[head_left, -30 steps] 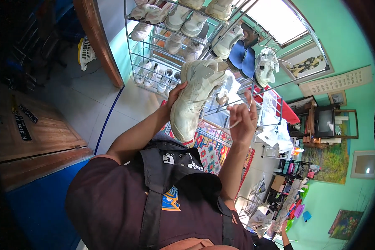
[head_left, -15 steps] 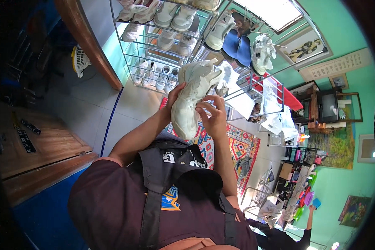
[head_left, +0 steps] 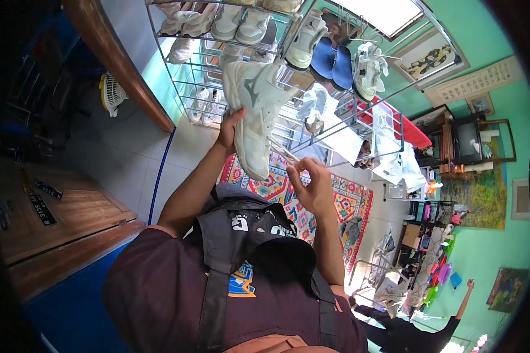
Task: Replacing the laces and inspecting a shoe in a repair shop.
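A white sneaker (head_left: 250, 120) with a grey side mark is tilted before me, toe end toward my body. My left hand (head_left: 231, 127) is closed round its left side, most of the fingers hidden behind the shoe. From the sneaker's lacing a pale shoelace (head_left: 284, 152) stretches to the right, its far end pinched between thumb and finger of my right hand (head_left: 313, 183). That hand is apart from the shoe itself, and the lace looks taut.
Ahead stands a metal rack (head_left: 203, 82) of white shoes, with blue slides (head_left: 332, 63) on the section at its right. A patterned rug (head_left: 347, 203) covers floor below my hands. Far right, another person (head_left: 421, 335) raises an arm. A wooden door (head_left: 65, 206) is left.
My right hand has moved away from the shoe, rightward and toward me, drawing out the lace. The sneaker has shifted left and turned, so its side shows more.
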`<state>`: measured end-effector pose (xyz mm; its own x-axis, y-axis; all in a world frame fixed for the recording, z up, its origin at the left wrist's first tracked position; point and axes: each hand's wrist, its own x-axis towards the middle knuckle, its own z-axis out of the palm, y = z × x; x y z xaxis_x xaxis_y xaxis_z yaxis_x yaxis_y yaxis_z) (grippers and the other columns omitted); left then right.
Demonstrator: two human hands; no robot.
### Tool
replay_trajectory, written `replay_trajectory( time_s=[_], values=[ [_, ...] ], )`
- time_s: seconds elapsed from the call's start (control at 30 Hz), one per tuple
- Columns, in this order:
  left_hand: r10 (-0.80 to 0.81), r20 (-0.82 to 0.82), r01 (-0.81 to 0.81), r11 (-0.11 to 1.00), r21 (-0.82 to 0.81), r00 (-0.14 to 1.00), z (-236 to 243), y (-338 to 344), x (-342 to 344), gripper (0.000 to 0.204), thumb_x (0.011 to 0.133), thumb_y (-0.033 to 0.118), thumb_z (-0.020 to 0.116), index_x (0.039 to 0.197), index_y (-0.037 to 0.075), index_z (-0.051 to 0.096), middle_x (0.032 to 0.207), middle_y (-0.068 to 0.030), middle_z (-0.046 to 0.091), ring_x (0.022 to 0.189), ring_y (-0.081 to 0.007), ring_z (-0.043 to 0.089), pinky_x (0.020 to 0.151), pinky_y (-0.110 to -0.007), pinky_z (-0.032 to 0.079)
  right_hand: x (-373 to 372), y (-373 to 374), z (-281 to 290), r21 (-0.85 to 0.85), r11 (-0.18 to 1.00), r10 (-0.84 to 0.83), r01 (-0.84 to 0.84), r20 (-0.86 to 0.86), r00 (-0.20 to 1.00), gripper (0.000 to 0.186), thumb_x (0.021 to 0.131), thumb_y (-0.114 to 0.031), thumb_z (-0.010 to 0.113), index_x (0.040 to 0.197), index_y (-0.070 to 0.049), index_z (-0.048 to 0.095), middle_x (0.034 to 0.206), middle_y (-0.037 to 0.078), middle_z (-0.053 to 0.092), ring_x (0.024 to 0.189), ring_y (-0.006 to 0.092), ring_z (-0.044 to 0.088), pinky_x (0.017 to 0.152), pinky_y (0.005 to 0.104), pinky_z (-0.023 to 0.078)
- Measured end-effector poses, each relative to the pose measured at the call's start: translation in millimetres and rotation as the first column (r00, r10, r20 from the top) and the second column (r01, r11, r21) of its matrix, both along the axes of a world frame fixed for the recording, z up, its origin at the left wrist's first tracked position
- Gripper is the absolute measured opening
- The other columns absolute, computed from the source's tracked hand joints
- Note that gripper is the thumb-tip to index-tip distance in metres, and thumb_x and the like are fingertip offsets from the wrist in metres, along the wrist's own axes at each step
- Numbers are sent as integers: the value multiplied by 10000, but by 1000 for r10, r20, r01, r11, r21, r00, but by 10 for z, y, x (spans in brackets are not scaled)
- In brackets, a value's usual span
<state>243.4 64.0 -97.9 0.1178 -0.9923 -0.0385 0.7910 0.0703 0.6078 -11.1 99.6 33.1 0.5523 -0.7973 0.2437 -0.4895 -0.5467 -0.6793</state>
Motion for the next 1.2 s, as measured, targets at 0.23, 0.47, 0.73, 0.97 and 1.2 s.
replay_trajectory(
  time_s=[0.23, 0.47, 0.73, 0.97, 1.2],
  values=[
    [98, -43, -99, 995, -18, 994, 81, 21, 42, 568, 948, 372, 606, 1395, 48, 472, 1212, -120, 635, 1087, -265, 657, 934, -439, 555, -64, 156, 155, -308, 951, 15, -21, -21, 1000, 267, 769, -71, 802, 728, -65, 538, 836, 58, 663, 1005, 318, 631, 941, 450, 427],
    [-18, -247, -28, 983, -180, 969, 359, 117, 84, 698, 920, 471, 562, 1455, 39, 445, 1345, -153, 590, 1197, -318, 602, 995, -477, 512, -272, 340, 305, 499, 842, 18, -204, 353, 935, 209, 918, -99, 712, 997, -58, 522, 791, 28, 660, 685, 85, 587, 579, 256, 438],
    [142, -91, -165, 925, -342, 986, 191, 191, 344, 907, 796, 488, 669, 1519, 42, 349, 1462, -155, 494, 1300, -366, 528, 1076, -495, 465, -130, 244, 214, 343, 932, -47, 118, -208, 977, 298, 986, -240, 621, 811, -11, 696, 594, 129, 597, 512, 246, 584, 538, 345, 450],
    [178, -72, -192, 898, -397, 981, 470, 152, 448, 913, 795, 567, 640, 1496, 40, 386, 1443, -172, 506, 1261, -366, 557, 1042, -501, 491, -169, 432, 65, -8, 995, -86, 102, 478, 874, 129, 861, -25, 741, 983, 16, 744, 985, 117, 706, 812, 189, 639, 711, 295, 505],
    [111, -14, -105, 880, -463, 994, 468, 182, 350, 910, 791, 516, 676, 1497, 19, 389, 1459, -171, 505, 1283, -361, 548, 1087, -486, 460, -305, 268, -125, 518, 855, -329, -30, 584, 742, 149, 950, -145, 683, 914, -5, 719, 943, 15, 516, 990, 125, 476, 831, 276, 430]
  ],
)
